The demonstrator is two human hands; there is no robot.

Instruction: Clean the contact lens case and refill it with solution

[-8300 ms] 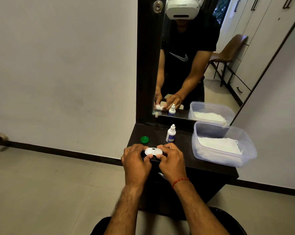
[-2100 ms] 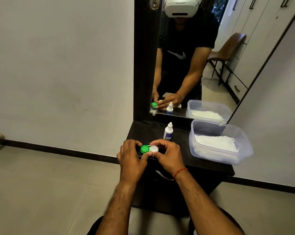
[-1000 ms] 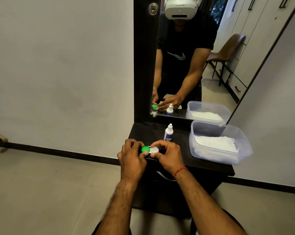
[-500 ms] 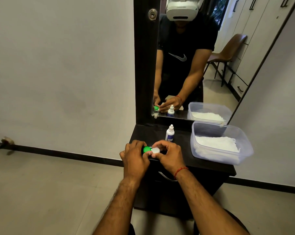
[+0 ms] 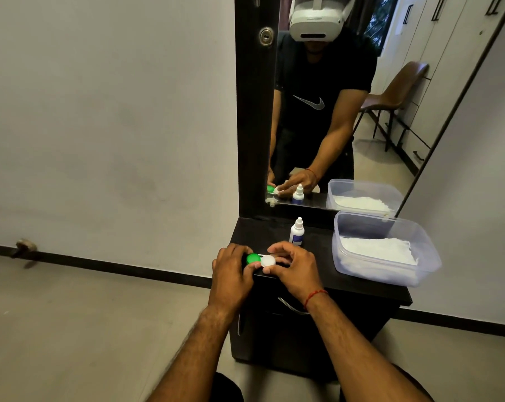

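The contact lens case [image 5: 261,260] is held over the front left of the dark dresser top [image 5: 318,274]. A green cap [image 5: 253,258] sits on its left well and a white cap [image 5: 268,260] on its right well. My left hand [image 5: 231,274] grips the green-capped side, thumb against the cap. My right hand [image 5: 293,268] pinches the white-capped side with thumb and fingers. A small white solution bottle [image 5: 296,232] with a blue label stands upright just behind the hands, cap on.
A clear plastic tub [image 5: 390,274] with white tissues inside sits on the right of the dresser top. A tall mirror [image 5: 332,111] rises behind. A drawer handle [image 5: 291,307] shows under my right wrist. Grey floor lies to the left.
Long ago the green cap lay on the dresser and both wells showed white; since then it sits on the left well. Over the last second my hands stay on the case with small finger shifts.
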